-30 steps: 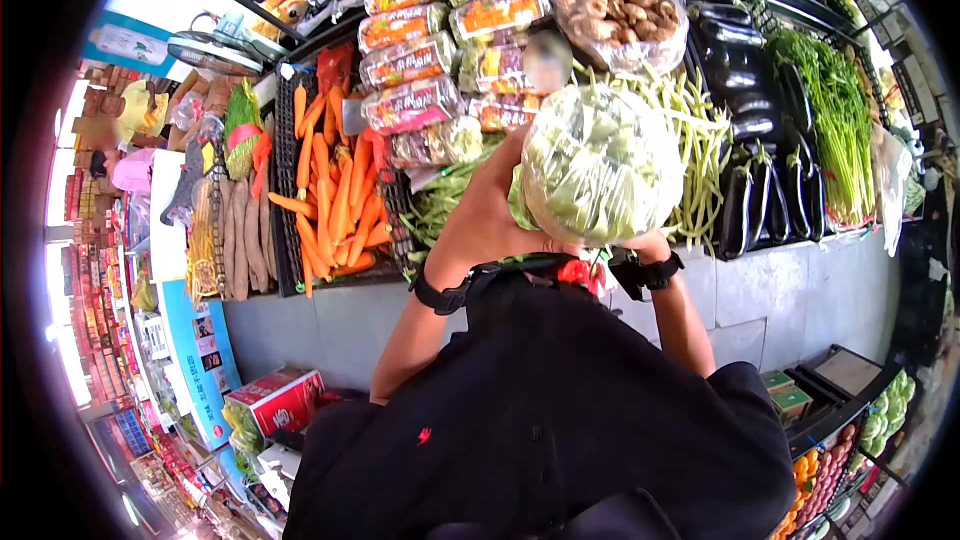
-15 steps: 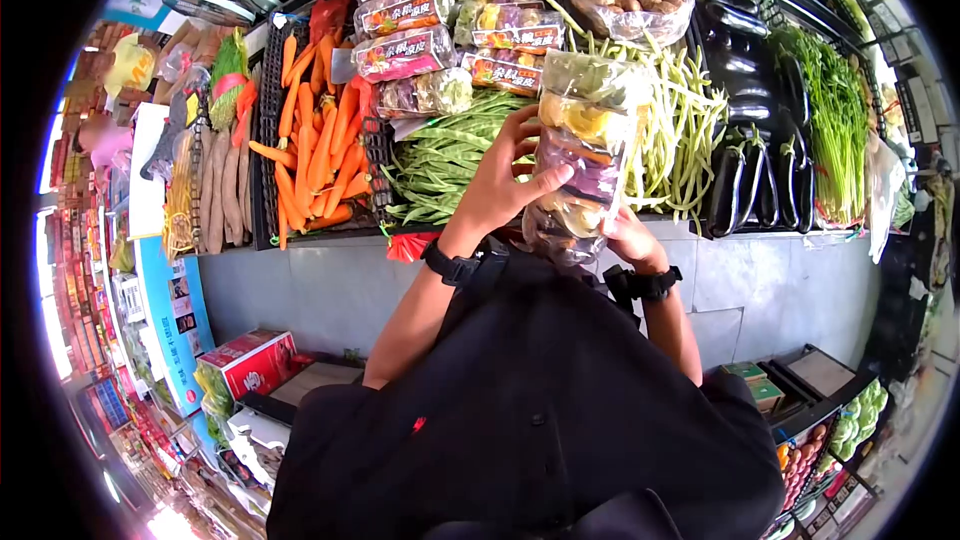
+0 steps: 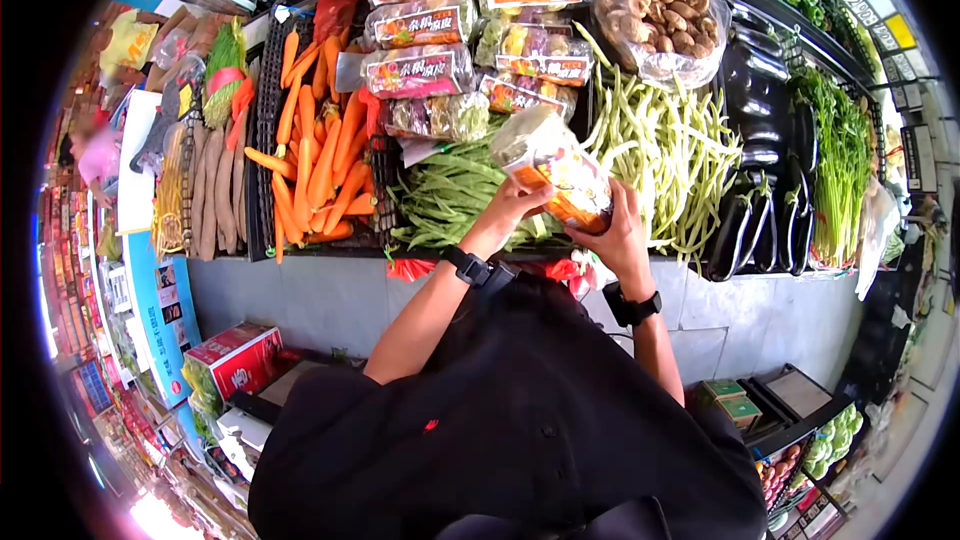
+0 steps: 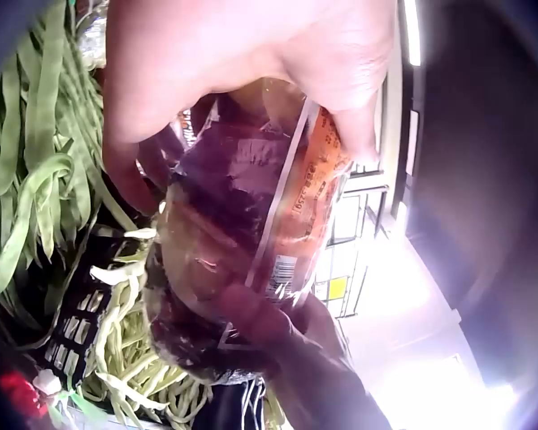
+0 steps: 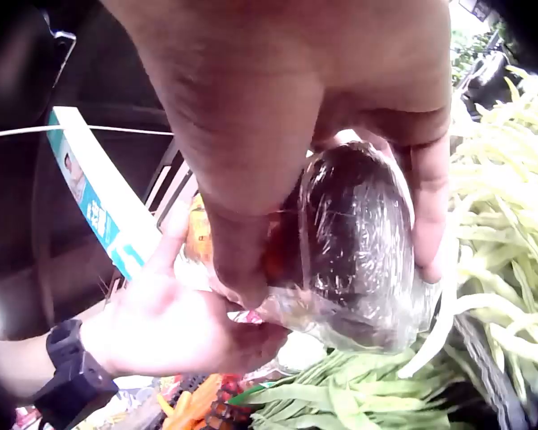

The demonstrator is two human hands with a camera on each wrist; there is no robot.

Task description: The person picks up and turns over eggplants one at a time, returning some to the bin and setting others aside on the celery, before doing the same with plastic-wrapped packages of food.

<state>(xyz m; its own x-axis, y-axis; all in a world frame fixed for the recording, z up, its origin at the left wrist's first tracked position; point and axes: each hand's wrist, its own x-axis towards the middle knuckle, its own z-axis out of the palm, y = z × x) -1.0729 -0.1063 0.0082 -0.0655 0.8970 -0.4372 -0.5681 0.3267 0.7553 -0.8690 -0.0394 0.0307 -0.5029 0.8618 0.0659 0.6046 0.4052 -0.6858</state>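
Observation:
Both hands hold a clear plastic-wrapped vegetable pack point(image 3: 562, 168) with an orange label, tilted above the green beans. My left hand point(image 3: 508, 220) grips its left side near the lower end. Curled round its right end is my right hand point(image 3: 622, 232). In the left wrist view, purple and pale contents show through the pack's wrap point(image 4: 238, 179), and an orange label with a barcode runs along its side. The right wrist view shows the thumb and fingers of my right hand point(image 5: 269, 116) spanning the pack's rounded, shiny end point(image 5: 359, 242).
Similar wrapped packs point(image 3: 420, 25) lie stacked in rows behind. Carrots point(image 3: 325, 160), flat green beans point(image 3: 445, 195), pale long beans point(image 3: 665, 150) and eggplants point(image 3: 755, 80) fill the black crates. A plastic bag of mushrooms point(image 3: 660, 10) sits at the back right. Celery point(image 3: 840, 170) stands farther right.
The held pack has turned over from end-on to a tilted position with its orange label facing up. My right hand has moved up round its right end; the left hand has shifted lower.

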